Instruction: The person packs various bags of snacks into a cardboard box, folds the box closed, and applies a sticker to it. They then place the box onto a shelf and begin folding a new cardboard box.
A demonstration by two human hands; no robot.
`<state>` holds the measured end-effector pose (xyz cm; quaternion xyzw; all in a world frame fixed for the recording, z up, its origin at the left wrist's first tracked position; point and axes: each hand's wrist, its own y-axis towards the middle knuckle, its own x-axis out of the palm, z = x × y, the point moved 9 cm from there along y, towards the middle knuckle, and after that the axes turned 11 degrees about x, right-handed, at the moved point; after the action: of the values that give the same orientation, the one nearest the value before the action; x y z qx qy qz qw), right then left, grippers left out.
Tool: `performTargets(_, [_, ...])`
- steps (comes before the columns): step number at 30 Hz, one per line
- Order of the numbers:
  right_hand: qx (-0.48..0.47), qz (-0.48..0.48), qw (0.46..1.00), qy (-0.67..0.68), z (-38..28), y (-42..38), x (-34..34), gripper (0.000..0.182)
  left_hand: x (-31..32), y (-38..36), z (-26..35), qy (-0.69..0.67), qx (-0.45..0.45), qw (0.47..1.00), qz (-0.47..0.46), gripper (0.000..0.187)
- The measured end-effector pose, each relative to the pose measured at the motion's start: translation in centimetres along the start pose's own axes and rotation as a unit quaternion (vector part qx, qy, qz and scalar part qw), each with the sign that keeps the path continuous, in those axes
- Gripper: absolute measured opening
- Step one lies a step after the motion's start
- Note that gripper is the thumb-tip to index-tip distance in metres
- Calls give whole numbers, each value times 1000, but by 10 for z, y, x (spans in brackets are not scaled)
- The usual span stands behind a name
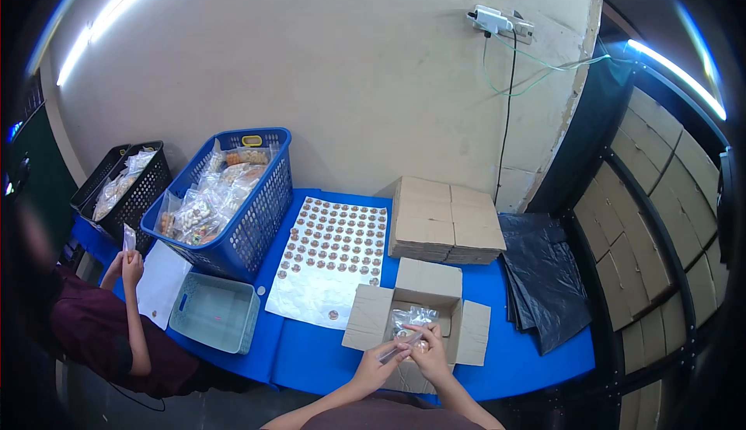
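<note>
Clear pouch (399, 346) is pinched by the fingers of both the left hand (430, 352) and the right hand (377, 368), over an open carton (429, 277) holding transparent packets (417, 316). The carton sits on the blue tabletop (311, 356), near a flattened cardboard stack (444, 216).

Looks like a small packing workshop! Runs to a blue-covered table (318, 360) with flattened cartons (443, 220) stacked on top, an open carton (428, 274) in front, round stickers in rows on a white sheet (299, 302). Swings left to plastic pouches (210, 208) heaped in a blue basket (256, 232), and a co-worker (81, 329) at the same table! Swings right to brown cartons (622, 267) banked along a dark frame (662, 239), under a bare tube light (676, 78)
</note>
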<state>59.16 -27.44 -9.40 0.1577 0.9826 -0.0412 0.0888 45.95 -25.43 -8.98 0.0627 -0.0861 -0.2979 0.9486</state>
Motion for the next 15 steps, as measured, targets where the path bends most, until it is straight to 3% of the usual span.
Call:
performTargets(1, [-20, -20, 999, -22, -1, 0, 2, 43, -3, -4, -9, 20, -38, 999, 5, 30])
performTargets(2, [1, -26, 998, 61, 8, 1, 4, 29, -4, -5, -10, 21, -40, 999, 5, 30])
performTargets(4, [15, -59, 996, 69, -1, 0, 8, 24, -17, -5, 11, 121, 61, 988, 81, 24])
performTargets(5, [27, -90, 993, 72, -4, 1, 9, 21, -17, -6, 10, 118, 59, 988, 78, 24])
performTargets(8, [-7, -102, 992, 69, -14, -2, 9, 20, -18, -7, 14, 43, 45, 989, 136, 26])
performTargets(12, [-9, -84, 994, 65, -23, -5, 3, 22, -18, -3, 9, 42, 48, 993, 95, 34])
performTargets(14, [105, -102, 976, 160, -1, -7, 2, 26, -10, -3, -4, -66, 13, 996, 60, 40])
performTargets(15, [105, -106, 976, 161, 1, -8, 3, 26, -11, -3, -1, -64, 14, 996, 64, 40])
